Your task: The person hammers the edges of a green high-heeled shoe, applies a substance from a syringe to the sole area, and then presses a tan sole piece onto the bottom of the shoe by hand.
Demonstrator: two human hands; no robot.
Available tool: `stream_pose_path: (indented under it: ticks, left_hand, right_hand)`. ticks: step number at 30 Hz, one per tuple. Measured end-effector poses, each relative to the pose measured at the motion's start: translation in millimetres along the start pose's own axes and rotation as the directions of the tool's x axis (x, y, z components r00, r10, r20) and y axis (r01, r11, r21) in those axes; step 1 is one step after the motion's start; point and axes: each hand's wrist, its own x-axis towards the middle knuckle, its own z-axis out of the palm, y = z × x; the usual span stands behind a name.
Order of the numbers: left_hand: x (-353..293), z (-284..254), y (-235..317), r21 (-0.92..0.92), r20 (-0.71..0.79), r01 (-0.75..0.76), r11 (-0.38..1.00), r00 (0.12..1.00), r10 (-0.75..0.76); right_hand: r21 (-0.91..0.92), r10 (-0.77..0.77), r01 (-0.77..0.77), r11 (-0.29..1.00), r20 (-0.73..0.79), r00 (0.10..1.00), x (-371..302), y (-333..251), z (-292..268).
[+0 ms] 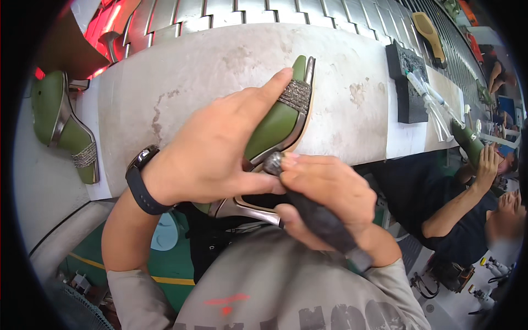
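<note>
A green high-heeled shoe (272,129) with a glittery woven strap and a metallic sole edge lies tilted on the pale work surface. My left hand (212,148), with a dark watch on its wrist, wraps over the shoe, the index finger stretched along it toward the toe. Its heel points toward my body, below the thumb. In my right hand (333,190) is a tool with a thick dark handle (316,214) and a rounded shiny end. That end is close beside the shoe's sole edge and my left thumb; whether it touches is hidden.
Another green shoe (60,121) stands at the left edge. A black block (407,82), syringes (421,85) and a tan sole (429,33) are at the right. Metal conveyor slats (242,16) run along the back. A co-worker at the right holds a green shoe (467,143).
</note>
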Motion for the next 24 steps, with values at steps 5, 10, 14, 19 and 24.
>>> stream_pose_path:
  ticks: [5,10,14,19,24]
  left_hand:
    - [-25.4,-9.9,-5.5,0.037,0.017,0.165,0.986,0.986,-0.165]
    - [-19.4,-2.5,-6.6,0.002,-0.076,0.152,0.988,0.986,-0.152]
    - [-21.2,0.8,-9.7,0.022,-0.133,0.115,0.993,0.985,-0.111]
    - [-23.0,3.7,-9.7,0.028,-0.173,0.104,0.994,0.98,-0.098]
    - [-22.5,5.0,-8.1,0.033,-0.199,0.083,0.996,0.977,-0.074]
  right_hand:
    - [-0.256,-0.072,0.071,0.964,0.008,0.997,2.6,-6.6,-10.8]
    - [-0.098,-0.03,0.034,0.995,0.045,0.999,0.6,-7.2,9.0]
    - [0.061,0.071,-0.08,0.995,0.129,0.989,3.1,-9.9,11.5]
    - [0.136,0.041,-0.068,0.988,0.188,0.981,7.6,-6.6,13.7]
    - [0.045,-0.183,0.178,0.983,0.162,0.97,8.2,-3.8,20.7]
